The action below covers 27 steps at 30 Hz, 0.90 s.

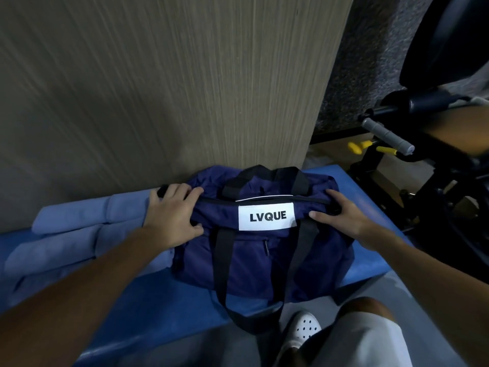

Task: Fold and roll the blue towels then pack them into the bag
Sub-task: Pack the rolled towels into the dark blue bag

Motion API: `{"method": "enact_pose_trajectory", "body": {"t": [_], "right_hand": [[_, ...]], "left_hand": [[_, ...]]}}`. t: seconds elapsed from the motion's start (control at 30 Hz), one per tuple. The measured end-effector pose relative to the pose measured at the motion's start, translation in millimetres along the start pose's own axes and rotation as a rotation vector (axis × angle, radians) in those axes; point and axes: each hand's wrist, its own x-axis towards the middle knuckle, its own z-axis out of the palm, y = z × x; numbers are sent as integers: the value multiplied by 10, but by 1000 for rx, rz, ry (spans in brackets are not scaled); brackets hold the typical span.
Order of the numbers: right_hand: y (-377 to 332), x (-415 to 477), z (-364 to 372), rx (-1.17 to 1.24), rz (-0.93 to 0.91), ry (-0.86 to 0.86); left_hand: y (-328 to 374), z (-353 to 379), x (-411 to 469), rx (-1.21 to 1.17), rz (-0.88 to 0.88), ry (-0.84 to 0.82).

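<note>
A navy duffel bag [254,260] with black straps and a white LVQUE label lies on a blue mat [370,263], its top zip closed. My left hand [172,215] rests on the bag's left end, fingers spread over the fabric and thumb against its side. My right hand [341,215] holds the bag's right end, fingers laid over the zip line and thumb pressed to the front. Several rolled light-blue towels [79,234] lie side by side on the mat, just left of the bag.
A wood-grain panel [158,88] rises directly behind the bag. Black exercise equipment [412,144] with a grey grip and yellow parts stands at the right. My knee and a white perforated shoe [304,327] are below the mat's near edge.
</note>
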Motion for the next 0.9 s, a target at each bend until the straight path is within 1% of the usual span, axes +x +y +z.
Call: {"method": "enact_pose_trajectory", "body": {"t": [0.1, 0.2, 0.23, 0.27, 0.33, 0.37, 0.47, 0.53, 0.6, 0.67, 0.73, 0.8, 0.87, 0.9], "right_hand": [[-14, 9, 97, -18, -20, 7], [-48, -15, 106, -74, -13, -4], [-76, -24, 101, -164, -4, 3], [-109, -20, 90, -320, 4, 22], [-204, -28, 74, -683, -16, 120], [-274, -36, 80, -746, -62, 160], [-573, -113, 232, -674, -243, 175], [-815, -200, 474, -581, -412, 168], [-1084, -328, 808, -457, -595, 113], [-1335, -490, 1215, -334, -718, 8], [-1565, -679, 1638, -220, -740, -131], [-1757, -817, 2042, -171, -729, -286], [-1880, -842, 2381, -218, -736, -388], [-1939, -835, 2505, -266, -738, -408]], "left_hand": [[-76, -6, -42, 28, -21, -13], [-81, -62, -81, -4, -30, -30], [-66, -96, -97, -25, -29, -35], [-49, -129, -118, -48, -25, -36], [-27, -208, -174, -86, -7, -7], [-31, -257, -217, -108, -3, 19], [-113, -390, -380, -230, -55, 92], [-214, -456, -503, -329, -100, 151], [-363, -460, -634, -381, -156, 205], [-549, -406, -764, -403, -209, 211], [-741, -312, -882, -435, -257, 198], [-899, -233, -992, -446, -284, 165], [-1007, -138, -1066, -438, -258, 124], [-1057, -93, -1087, -433, -242, 102]]}}
